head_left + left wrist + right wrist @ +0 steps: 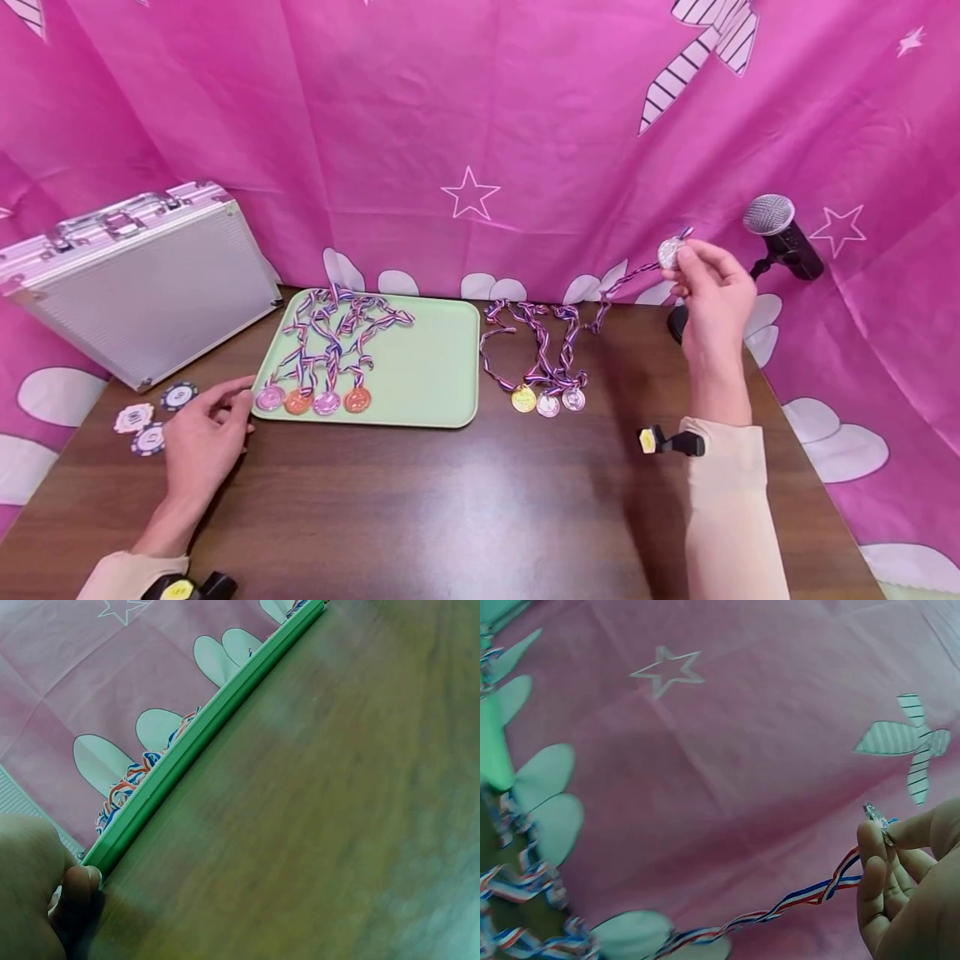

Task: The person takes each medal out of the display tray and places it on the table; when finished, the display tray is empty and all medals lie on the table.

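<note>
A person sits at a dark wooden table (465, 500) backed by a pink cloth (480, 125) printed with outlined stars and white petal shapes. The right hand (712, 300) is raised above the table's far right side, fingers curled, pinching a silver medal (670, 252) between thumb and fingertips; its red, white and blue ribbon (622, 287) trails down to the left to the table. The left hand (206, 433) rests on the table with fingers loosely bent, holding nothing, its fingertips at the near left corner of a pale green tray (427, 367). On the tray lie four medals (313, 400), pink and orange, in a row with their ribbons. Three more medals (547, 402), one gold and two silver, lie on the table just right of the tray. Three poker chips (150, 417) sit left of the left hand, near a closed aluminium case (142, 283); markings on the chips are too small to read, and no writing is legible anywhere. A microphone (780, 229) stands behind the right hand. The right wrist view shows the medal edge-on between the fingertips (874, 840) and the ribbon's twist, which the head view barely shows. The left wrist view shows the tray's rim from low beside a fingertip (79, 881).
</note>
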A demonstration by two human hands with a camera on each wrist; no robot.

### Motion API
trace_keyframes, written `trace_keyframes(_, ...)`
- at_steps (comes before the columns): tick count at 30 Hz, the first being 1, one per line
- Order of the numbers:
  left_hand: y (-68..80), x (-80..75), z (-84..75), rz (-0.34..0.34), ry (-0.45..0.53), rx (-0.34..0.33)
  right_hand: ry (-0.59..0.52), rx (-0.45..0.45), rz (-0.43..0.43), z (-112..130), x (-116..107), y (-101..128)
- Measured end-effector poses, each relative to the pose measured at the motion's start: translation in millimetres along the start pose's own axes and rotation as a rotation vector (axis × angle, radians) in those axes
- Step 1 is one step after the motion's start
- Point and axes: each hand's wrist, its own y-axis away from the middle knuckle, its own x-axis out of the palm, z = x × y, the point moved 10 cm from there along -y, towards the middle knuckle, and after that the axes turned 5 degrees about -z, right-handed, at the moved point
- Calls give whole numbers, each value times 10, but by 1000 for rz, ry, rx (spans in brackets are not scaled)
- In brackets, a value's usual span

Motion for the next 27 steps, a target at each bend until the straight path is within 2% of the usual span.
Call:
trace_keyframes(3, -4, -11, 0, -7, -5, 2, 84, 54, 19, -248, -87, 91)
trace_keyframes(9, -6, 16, 9, 1, -4, 0, 345, 189, 69, -796, -378, 333)
trace_keyframes(13, -9, 10, 16, -3, -8, -5, 467, 235, 108, -1054, -561, 482)
trace_keyframes(23, -5, -4, 22, -1, -4, -6, 657, 262, 217, -1399, -829, 778)
trace_keyframes(27, -7, 3, 16, 4, -6, -7, 759, 208, 265, -1445, -836, 837)
